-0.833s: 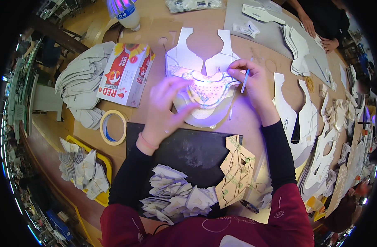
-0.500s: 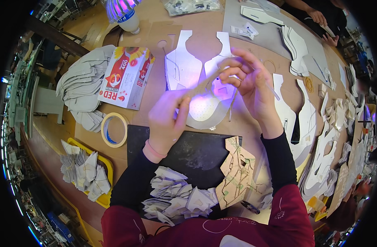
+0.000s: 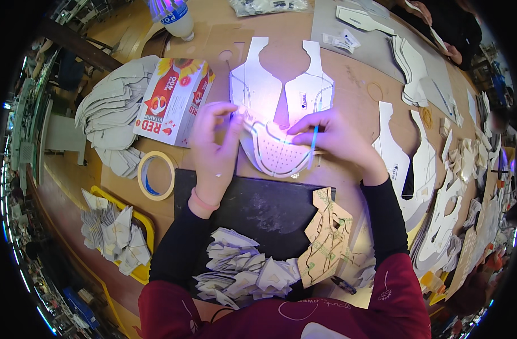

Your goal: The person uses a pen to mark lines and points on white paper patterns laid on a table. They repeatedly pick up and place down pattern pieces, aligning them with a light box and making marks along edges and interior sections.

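Spreading broadside above the work, a pale pink, curved template with dark slots and rows of small dots [image 3: 281, 150] has come round from half a second ago, when it was tipped nearly edge-on between the hands. It now covers the lower, rounded part of a white, two-armed flat cutout [image 3: 255, 85], so its slots and dots are ranged over that surface rather than held apart from it. Glare washes out the middle, and I cannot tell whether the template lies flush or sits slightly raised.

The left hand [image 3: 210, 135] is part-open, thumb and fingertips brought near each other at the template's upper left end, seemingly in a light pinch. The right hand [image 3: 334, 135] is half-curled, its fingertips at the template's upper right edge, with a slim, light-blue pen [image 3: 313, 150] slanting down from the fingers. That puts the pen beside the template's right edge.

Nearer the body lie a black, scuffed flat board [image 3: 258, 206], a tan, angular template with green marks [image 3: 326, 237] and a loose heap of grey-white cut pieces [image 3: 241, 263].
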A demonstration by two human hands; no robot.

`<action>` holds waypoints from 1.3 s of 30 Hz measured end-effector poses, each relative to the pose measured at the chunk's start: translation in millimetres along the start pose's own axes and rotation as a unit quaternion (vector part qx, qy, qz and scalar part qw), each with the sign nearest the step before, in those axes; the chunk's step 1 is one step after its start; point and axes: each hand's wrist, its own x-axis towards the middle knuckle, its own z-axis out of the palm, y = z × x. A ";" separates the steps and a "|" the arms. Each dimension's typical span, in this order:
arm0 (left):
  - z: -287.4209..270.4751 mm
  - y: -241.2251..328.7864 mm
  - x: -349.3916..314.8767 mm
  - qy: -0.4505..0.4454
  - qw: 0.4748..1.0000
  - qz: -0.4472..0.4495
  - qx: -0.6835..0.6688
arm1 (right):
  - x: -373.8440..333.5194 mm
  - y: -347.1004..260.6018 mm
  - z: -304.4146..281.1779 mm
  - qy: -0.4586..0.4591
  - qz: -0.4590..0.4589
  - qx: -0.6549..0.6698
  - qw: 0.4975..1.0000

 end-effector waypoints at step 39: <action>8.3 20.6 -26.1 -0.265 0.918 0.014 0.294 | -5.1 31.0 -25.6 0.030 -0.175 -0.199 0.964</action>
